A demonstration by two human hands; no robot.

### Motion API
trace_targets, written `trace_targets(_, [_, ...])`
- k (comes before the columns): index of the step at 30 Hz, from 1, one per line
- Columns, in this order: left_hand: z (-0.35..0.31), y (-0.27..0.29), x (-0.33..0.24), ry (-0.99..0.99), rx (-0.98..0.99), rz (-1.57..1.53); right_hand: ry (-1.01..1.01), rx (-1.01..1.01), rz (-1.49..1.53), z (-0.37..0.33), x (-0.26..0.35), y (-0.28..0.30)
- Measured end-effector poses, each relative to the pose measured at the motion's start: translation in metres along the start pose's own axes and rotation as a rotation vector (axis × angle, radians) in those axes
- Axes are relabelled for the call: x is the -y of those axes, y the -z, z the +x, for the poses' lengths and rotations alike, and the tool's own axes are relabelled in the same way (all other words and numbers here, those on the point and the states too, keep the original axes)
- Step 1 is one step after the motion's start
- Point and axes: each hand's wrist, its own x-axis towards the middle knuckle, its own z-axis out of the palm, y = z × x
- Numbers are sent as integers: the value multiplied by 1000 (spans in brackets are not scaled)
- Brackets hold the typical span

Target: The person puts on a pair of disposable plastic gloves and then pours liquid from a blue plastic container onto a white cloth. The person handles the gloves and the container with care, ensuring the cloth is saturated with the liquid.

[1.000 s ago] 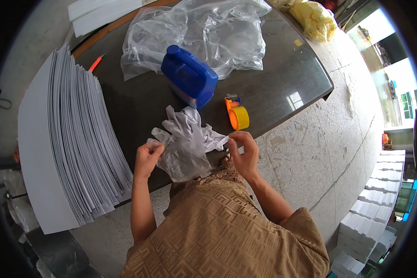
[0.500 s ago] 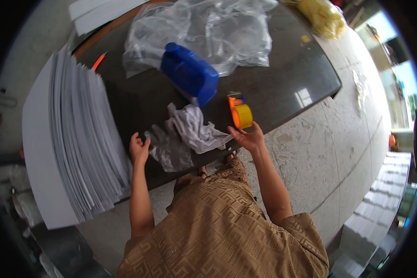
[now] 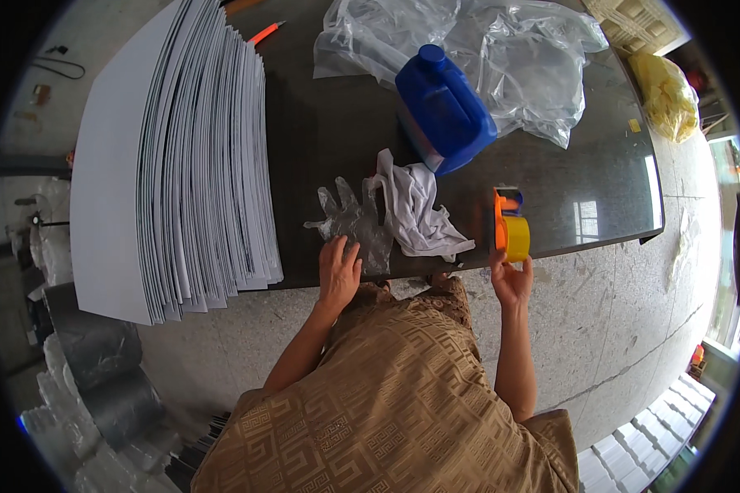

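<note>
My left hand (image 3: 339, 271) rests with its fingers stretched out over the lower part of a clear plastic glove (image 3: 347, 215), which lies flat near the table's front edge. A crumpled white cloth (image 3: 419, 205) lies to the right of the glove. With my right hand (image 3: 511, 279) I grip the near end of an orange tape dispenser at the table edge, thumb on its left side and fingers on its right. The dispenser (image 3: 500, 220) carries a roll of yellow tape (image 3: 516, 239).
Behind the cloth stands a blue jug (image 3: 444, 111), in front of crumpled clear plastic sheeting (image 3: 534, 66). A tall stack of white sheets (image 3: 205, 164) fills the left of the dark table (image 3: 584, 172). An orange cutter (image 3: 267, 33) lies beyond it. A yellow bag (image 3: 668, 97) is at far right.
The view has shifted. My left hand has moved right, from beside the sheets onto the glove. My right hand, open beside the tape dispenser before, now has its fingers around the near end.
</note>
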Motion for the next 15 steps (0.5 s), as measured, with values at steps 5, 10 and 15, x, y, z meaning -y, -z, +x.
trace_targets(5, [-1, -3, 3, 104, -6, 25, 57, -112, -1, -26, 14, 6])
trace_targets(10, [7, 16, -1, 181, -110, -163, -27, -44, -93, -34, 23, 5])
trace_targets(15, [25, 25, -18, 289, -194, -368, -82, 79, -208, -49, 7, -14])
